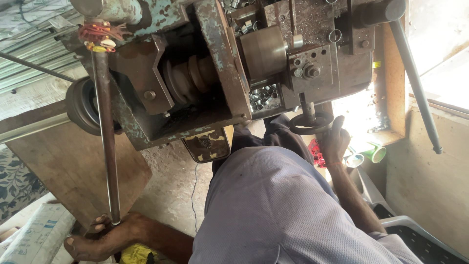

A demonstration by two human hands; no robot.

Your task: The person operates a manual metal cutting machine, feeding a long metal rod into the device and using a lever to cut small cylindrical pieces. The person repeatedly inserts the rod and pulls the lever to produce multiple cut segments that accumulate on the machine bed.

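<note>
At the lower left, the left hand (100,239) closes around the end of a long steel rod (106,142), dull grey and straight, which runs up to the worn lathe (220,63). Right hand (336,142) grips the black handwheel (310,123). Beside the left hand lies a white printed sack (36,234); green cups (373,152) sit just beyond the right.

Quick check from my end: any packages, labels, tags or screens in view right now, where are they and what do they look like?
White printed sack: bottom left corner, by the left hand; soft, white with pale blue print.
Yellow tag: on the machine's right side, above the right hand; small, rectangular.
Dark plate: under the machine body, centre; rounded, black with a cream edge.
No screens.
</note>
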